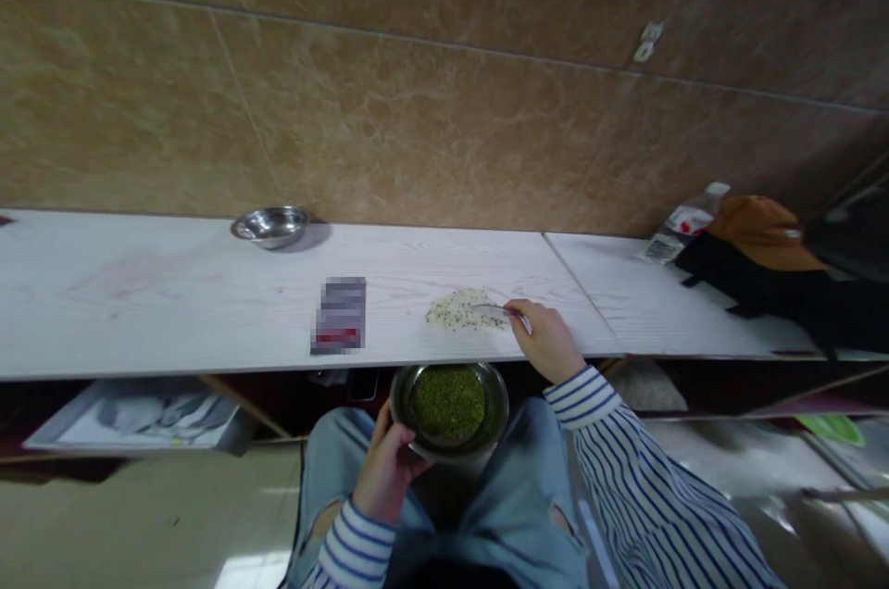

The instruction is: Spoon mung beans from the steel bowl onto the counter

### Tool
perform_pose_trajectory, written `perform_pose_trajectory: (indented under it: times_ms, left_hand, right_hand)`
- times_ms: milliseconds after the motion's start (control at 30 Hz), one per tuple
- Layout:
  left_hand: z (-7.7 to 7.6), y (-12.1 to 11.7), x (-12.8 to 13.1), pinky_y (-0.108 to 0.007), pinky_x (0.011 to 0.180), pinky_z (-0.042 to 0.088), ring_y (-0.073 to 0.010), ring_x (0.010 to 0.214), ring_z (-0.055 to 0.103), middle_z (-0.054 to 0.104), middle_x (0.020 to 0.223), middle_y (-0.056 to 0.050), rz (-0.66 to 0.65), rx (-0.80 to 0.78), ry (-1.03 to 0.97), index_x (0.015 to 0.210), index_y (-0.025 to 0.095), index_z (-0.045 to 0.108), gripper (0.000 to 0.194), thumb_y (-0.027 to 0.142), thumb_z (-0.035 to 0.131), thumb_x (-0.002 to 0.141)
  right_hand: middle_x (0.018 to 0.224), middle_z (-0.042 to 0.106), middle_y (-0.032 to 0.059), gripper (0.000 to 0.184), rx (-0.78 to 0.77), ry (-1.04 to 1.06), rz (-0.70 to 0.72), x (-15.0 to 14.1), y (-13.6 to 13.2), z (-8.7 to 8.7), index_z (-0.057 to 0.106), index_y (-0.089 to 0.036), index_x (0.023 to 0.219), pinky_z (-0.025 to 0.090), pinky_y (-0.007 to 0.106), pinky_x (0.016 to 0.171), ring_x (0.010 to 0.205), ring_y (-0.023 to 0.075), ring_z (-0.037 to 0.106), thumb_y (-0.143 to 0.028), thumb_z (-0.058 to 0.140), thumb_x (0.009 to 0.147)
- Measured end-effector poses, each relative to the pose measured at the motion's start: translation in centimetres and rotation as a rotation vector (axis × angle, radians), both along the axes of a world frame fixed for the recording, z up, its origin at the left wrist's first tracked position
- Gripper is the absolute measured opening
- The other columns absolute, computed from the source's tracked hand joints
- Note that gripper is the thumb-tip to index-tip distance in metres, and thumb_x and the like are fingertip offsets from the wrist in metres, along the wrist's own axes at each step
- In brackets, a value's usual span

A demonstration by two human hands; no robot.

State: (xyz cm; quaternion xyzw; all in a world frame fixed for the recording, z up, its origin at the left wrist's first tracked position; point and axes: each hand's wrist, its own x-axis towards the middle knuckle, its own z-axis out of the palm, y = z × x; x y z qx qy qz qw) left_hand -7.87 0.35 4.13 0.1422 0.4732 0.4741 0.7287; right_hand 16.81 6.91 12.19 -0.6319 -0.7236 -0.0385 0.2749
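Observation:
My left hand (390,469) grips the near-left rim of a steel bowl (494,399), which sits just below the table edge, above my lap. Inside the bowl lie many small green grains (448,401), perhaps mung beans. With closed fingers my right hand (545,336) holds a metal spoon (492,307) by its handle. The spoon's head touches a spread pile of white grains mixed with dark specks (455,309) on the white table (389,256). I cannot make out the exact kind of the white grains.
An empty-looking steel bowl (272,226) stands at the back left near the wall. A blurred dark flat object (339,316) lies left of the pile. To the right are a plastic bottle (684,226), an orange cap (764,232) and black cloth (778,293). Shelves run under the table.

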Motion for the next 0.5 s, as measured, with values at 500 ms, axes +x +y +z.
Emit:
perform_pose_trajectory:
  times_ms: [500]
  left_hand:
    - [0.8,-1.1,-0.1,-0.025,0.059,0.046,-0.0134,0.068,0.056,0.061,0.086,0.000,0.011,0.021,0.001,0.120,0.030,0.049,0.061,0.013,0.054,0.062]
  right_hand:
    - [0.095,0.068,0.0066,0.021,0.076,0.073,0.047,-0.1,0.9,-1.5,0.060,-0.020,0.102,0.049,0.036,0.082,0.090,0.0191,0.062,-0.019,0.045,0.087]
